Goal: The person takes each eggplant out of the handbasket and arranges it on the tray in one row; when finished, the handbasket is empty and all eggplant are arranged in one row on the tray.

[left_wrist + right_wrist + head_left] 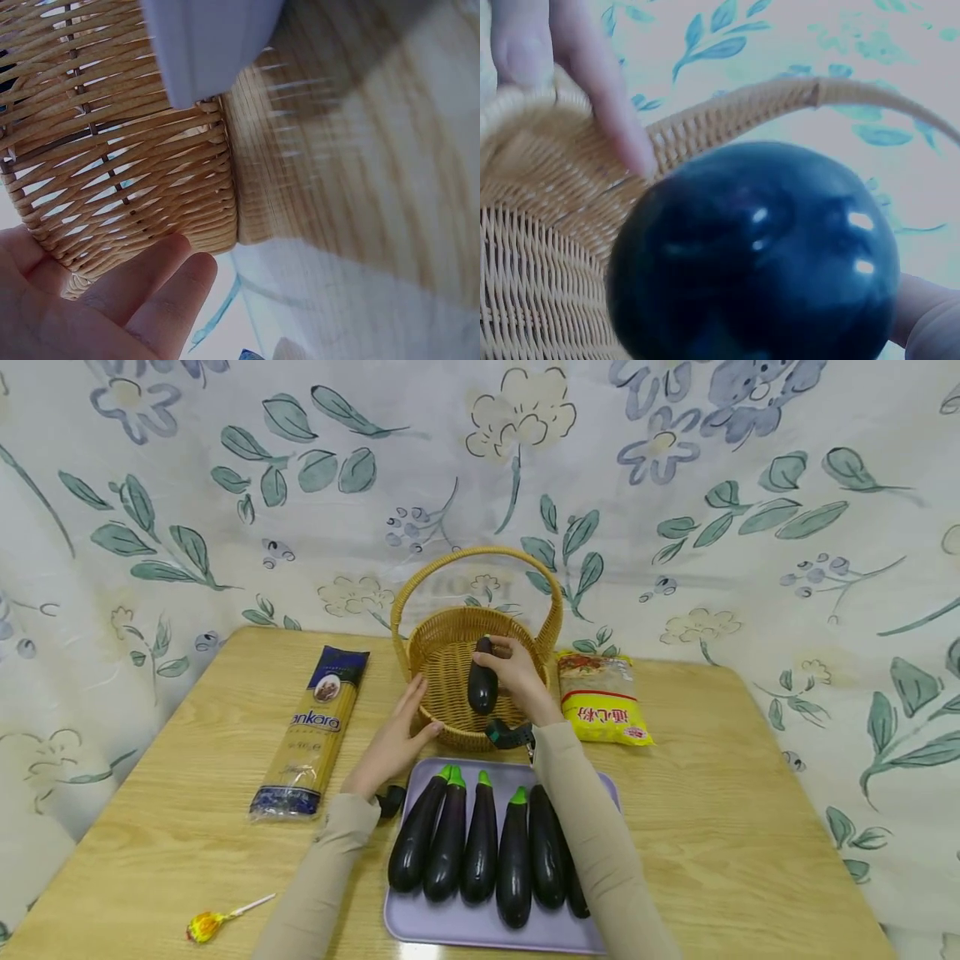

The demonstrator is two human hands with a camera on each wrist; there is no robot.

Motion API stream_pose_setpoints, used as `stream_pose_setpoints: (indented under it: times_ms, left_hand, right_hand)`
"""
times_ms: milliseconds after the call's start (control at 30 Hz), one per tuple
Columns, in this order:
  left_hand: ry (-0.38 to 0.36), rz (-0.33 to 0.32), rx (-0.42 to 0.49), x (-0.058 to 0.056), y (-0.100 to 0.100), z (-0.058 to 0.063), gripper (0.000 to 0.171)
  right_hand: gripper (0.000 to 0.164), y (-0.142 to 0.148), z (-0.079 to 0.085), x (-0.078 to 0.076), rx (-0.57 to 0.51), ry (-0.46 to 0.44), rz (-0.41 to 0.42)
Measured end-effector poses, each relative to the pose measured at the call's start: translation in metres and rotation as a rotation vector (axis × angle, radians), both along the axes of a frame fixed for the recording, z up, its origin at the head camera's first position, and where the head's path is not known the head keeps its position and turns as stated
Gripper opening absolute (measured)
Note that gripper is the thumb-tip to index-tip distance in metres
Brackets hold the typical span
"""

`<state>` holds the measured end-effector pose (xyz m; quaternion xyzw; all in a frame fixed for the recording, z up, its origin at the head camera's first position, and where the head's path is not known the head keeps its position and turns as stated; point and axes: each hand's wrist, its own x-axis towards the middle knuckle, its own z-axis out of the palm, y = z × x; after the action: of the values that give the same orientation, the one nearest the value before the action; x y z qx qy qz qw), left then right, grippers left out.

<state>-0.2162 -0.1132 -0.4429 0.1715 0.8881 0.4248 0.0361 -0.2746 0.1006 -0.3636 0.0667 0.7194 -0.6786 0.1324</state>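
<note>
A dark, glossy eggplant (483, 681) is pinched near its top by my right hand (519, 675), which holds it over the wicker basket (442, 647). Its rounded end (757, 255) fills much of the right wrist view, with fingers behind it. My left hand (396, 739) lies against the basket's left front side, fingers extended along the rim. In the left wrist view, the fingertips (196, 270) touch the woven wall (150, 187). Several more eggplants (480, 852) lie side by side on a lilac tray (442, 925) in front of the basket; my right sleeve partly covers the rightmost ones.
A pack of spaghetti (311, 731) lies left of the basket, and a yellow pasta bag (602, 700) lies to its right. Near the front left is a wrapped lollipop (206, 927). The basket's tall handle (480, 552) arches above it; a floral curtain (300, 527) hangs behind the wooden table (720, 827).
</note>
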Motion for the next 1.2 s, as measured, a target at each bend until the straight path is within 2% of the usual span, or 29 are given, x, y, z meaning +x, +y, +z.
stream_pose_setpoints:
  times_ms: [267,467,667,1000,1200]
  left_hand:
    - [0.007,0.013,0.004,0.000,-0.007,0.003,0.078]
    - [-0.002,0.013,0.007,-0.001,-0.009,0.006,0.078]
    - [0.007,0.001,0.001,0.000,-0.008,0.002,0.079]
    - [0.015,-0.009,-0.007,0.002,-0.003,0.001,0.078]
    - [0.015,-0.014,-0.003,0.002,-0.002,0.002,0.078]
  right_hand:
    - [0.054,0.020,0.004,0.029,-0.078,0.052,0.064]
    - [0.055,0.040,-0.006,0.045,-0.121,0.046,0.109]
    - [0.055,0.049,-0.014,0.053,-0.113,0.060,0.129]
    - [0.056,0.058,-0.009,0.066,-0.151,0.091,0.155]
    - [0.057,0.069,-0.010,0.076,-0.129,0.101,0.158]
